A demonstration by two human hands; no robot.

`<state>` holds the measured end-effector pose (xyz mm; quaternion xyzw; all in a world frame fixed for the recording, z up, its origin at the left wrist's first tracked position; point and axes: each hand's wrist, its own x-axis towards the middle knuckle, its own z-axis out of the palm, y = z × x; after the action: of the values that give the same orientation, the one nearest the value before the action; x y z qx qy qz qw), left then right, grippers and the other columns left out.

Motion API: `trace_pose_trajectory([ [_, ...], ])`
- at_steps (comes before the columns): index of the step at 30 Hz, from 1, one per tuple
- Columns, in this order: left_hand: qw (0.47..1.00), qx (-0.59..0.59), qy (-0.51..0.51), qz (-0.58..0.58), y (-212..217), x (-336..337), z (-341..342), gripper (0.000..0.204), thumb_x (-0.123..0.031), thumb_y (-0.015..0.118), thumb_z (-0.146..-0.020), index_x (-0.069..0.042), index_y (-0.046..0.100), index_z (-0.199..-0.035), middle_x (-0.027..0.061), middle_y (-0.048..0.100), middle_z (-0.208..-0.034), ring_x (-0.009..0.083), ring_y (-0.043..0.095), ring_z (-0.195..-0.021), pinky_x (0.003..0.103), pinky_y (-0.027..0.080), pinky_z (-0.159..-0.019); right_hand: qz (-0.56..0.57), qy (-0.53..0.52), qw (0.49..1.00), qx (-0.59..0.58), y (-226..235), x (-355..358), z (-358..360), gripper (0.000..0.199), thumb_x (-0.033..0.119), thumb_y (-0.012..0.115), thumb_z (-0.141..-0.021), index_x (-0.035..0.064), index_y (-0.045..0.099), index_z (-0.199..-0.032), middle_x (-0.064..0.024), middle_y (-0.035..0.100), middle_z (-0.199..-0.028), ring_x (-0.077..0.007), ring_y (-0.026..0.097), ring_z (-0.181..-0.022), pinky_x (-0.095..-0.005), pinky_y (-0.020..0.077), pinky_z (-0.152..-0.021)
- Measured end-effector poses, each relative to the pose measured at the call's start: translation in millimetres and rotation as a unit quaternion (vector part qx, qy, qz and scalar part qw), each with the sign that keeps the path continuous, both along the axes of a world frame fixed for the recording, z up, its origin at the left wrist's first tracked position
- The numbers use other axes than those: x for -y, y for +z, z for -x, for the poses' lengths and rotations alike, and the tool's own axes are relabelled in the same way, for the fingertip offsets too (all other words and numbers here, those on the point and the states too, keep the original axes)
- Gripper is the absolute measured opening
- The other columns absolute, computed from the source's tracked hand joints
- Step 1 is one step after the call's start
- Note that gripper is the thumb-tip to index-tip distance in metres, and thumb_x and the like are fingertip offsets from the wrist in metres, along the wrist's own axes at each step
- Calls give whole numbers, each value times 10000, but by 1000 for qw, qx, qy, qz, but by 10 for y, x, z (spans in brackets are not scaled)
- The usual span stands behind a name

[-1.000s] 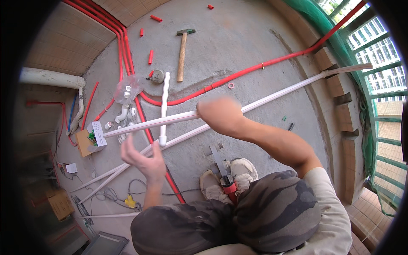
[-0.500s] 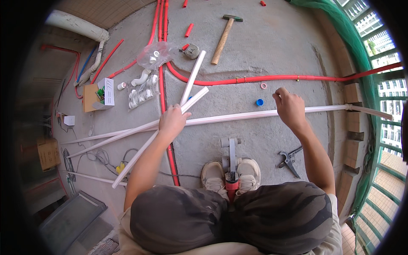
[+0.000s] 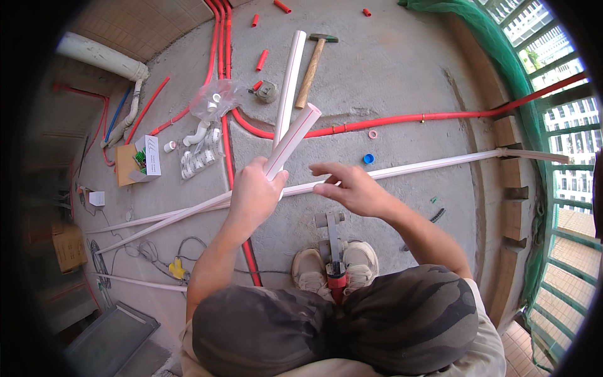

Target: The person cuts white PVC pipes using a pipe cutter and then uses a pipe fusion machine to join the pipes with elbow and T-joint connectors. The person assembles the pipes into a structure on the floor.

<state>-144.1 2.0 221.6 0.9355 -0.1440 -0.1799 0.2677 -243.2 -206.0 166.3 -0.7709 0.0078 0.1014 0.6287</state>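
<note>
My left hand [image 3: 252,196] is closed around white plastic pipes. One striped pipe [image 3: 293,139] points up and right, its open end toward me, and its long length runs to the lower left. Behind it a second white pipe [image 3: 290,81] stands out toward the far side, its lower part hidden by the first pipe and my hand. My right hand [image 3: 352,188] hovers just right of the pipes, fingers apart and holding nothing. Beneath both hands another long white pipe [image 3: 414,167] crosses the floor. A pipe welding tool [image 3: 333,251] with grey blade and red body stands between my shoes.
Red pipes [image 3: 389,121] cross the concrete floor. Beyond lie a hammer [image 3: 309,78], a tape measure [image 3: 266,92] and a blue cap [image 3: 369,159]. Bagged white fittings [image 3: 202,154] and an opened box [image 3: 149,158] sit left. Green netting [image 3: 534,125] and railings line the right.
My right hand has swung left toward the pipes, its fingers spreading. My left hand has raised the pipe ends closer to me. My right forearm now hides most of the black pipe cutter.
</note>
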Motion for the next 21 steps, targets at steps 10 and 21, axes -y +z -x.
trace_pose_trajectory([
  [10,980,-42,-172,96,277,337,193,420,-346,729,-940,23,577,-1071,221,686,-869,407,705,-801,475,544,-697,-435,-42,895,-92,-34,-337,65,607,-5,756,-829,27,452,-1354,-103,583,-1204,-219,622,-1070,-383,572,-848],
  [21,929,232,-286,29,-61,-196,-93,268,-147,718,-869,-34,634,-1097,138,625,-918,365,639,-879,468,480,-762,-384,-282,878,41,-274,399,503,220,147,753,-875,12,596,-949,-114,652,-881,-198,646,-798,-367,554,-761],
])
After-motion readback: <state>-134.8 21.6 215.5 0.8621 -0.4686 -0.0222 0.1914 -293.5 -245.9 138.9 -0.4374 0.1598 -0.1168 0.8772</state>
